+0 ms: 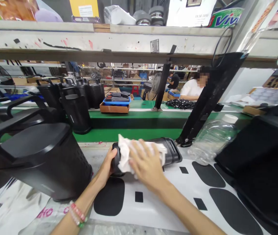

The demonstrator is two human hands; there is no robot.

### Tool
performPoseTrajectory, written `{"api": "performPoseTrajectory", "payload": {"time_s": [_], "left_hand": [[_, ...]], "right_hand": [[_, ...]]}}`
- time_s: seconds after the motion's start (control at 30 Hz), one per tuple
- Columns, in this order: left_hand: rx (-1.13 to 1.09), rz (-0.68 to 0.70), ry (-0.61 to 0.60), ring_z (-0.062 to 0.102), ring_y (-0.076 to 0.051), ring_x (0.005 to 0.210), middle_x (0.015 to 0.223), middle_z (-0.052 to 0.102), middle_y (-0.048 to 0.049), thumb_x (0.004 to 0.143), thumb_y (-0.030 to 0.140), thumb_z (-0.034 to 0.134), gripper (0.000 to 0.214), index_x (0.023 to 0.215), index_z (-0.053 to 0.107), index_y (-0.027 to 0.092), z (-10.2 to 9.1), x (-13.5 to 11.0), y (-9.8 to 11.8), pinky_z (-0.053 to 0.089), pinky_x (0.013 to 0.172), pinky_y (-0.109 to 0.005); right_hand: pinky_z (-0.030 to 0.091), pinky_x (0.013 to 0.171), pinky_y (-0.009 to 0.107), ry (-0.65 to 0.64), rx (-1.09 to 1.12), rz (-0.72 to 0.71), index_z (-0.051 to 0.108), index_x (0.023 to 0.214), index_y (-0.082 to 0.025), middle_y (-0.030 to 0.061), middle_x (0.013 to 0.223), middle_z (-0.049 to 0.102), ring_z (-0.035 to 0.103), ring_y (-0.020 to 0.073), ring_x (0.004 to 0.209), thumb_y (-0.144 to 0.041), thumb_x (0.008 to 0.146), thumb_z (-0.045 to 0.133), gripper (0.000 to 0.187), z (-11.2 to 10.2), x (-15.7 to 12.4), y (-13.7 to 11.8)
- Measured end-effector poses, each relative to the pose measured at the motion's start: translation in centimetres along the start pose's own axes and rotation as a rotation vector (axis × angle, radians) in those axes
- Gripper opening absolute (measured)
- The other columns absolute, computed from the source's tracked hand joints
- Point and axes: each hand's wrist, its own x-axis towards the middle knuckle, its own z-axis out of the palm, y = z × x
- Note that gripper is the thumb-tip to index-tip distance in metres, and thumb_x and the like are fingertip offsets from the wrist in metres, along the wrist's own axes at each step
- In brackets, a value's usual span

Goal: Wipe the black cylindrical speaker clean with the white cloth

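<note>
On the white work surface [153,209] a black speaker-like housing with a handle [170,153] lies on its side. My left hand [107,164] grips its left end, fingers partly hidden behind it. Pressed flat on a crumpled white cloth [125,156], my right hand [146,160] holds it against the housing's upper side; the hand is slightly blurred. Black rounded pads [109,197] and small black squares [139,196] lie on the sheet below. A larger upright black housing [43,156] with a handle stands left of my left forearm.
Another black housing [263,163] stands at the right, beside a clear plastic bottle [214,138]. A slanted black post [202,104] rises behind them. Beyond runs a green conveyor [134,133] with more black housings [75,112]. A loaded shelf [129,39] crosses overhead; a person [191,88] sits opposite.
</note>
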Motion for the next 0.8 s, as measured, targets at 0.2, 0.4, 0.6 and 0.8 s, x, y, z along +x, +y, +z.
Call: {"api": "performPoseTrajectory", "payload": {"time_s": [0.2, 0.4, 0.6, 0.8], "left_hand": [[-0.020, -0.148, 0.088, 0.070, -0.025, 0.097, 0.108, 0.072, -0.0084, 0.085, 0.044, 0.060, 0.050, 0.129, 0.055, 0.021, 0.7, -0.4, 1.4, 0.057, 0.081, -0.034], [0.001, -0.210, 0.137, 0.071, -0.026, 0.092, 0.100, 0.074, -0.0103, 0.087, 0.046, 0.056, 0.048, 0.125, 0.059, 0.017, 1.6, -0.9, 2.2, 0.058, 0.078, -0.035], [0.010, -0.245, 0.152, 0.072, -0.026, 0.090, 0.094, 0.075, -0.0110, 0.090, 0.047, 0.051, 0.045, 0.119, 0.063, 0.015, 1.7, -1.1, 2.4, 0.059, 0.075, -0.034], [-0.013, -0.243, 0.102, 0.072, -0.025, 0.086, 0.093, 0.075, -0.0097, 0.089, 0.047, 0.054, 0.044, 0.118, 0.064, 0.017, 1.1, -0.7, 2.1, 0.059, 0.075, -0.034]], "right_hand": [[0.048, 0.071, 0.041, 0.073, 0.260, 0.878, 0.062, 0.064, -0.018, 0.0104, 0.071, 0.066, 0.062, 0.0293, 0.076, -0.049, 0.084, 0.045, 0.041, -6.5, -2.5, 11.7], [0.039, 0.053, 0.034, 0.625, -0.109, 0.962, 0.047, 0.067, -0.020, 0.0061, 0.062, 0.050, 0.054, 0.0216, 0.061, -0.056, 0.092, 0.029, 0.047, -17.3, 0.3, 15.2], [0.037, 0.075, 0.038, -0.005, -0.858, 0.596, 0.061, 0.095, -0.013, 0.0156, 0.096, 0.065, 0.056, 0.0301, 0.100, -0.033, 0.097, 0.027, 0.040, -17.1, 4.1, 20.0], [0.028, 0.063, 0.034, -0.018, -0.907, 0.605, 0.064, 0.084, -0.012, 0.0168, 0.085, 0.065, 0.058, 0.0274, 0.080, -0.034, 0.097, 0.029, 0.043, -14.5, 2.3, 20.1]]}}
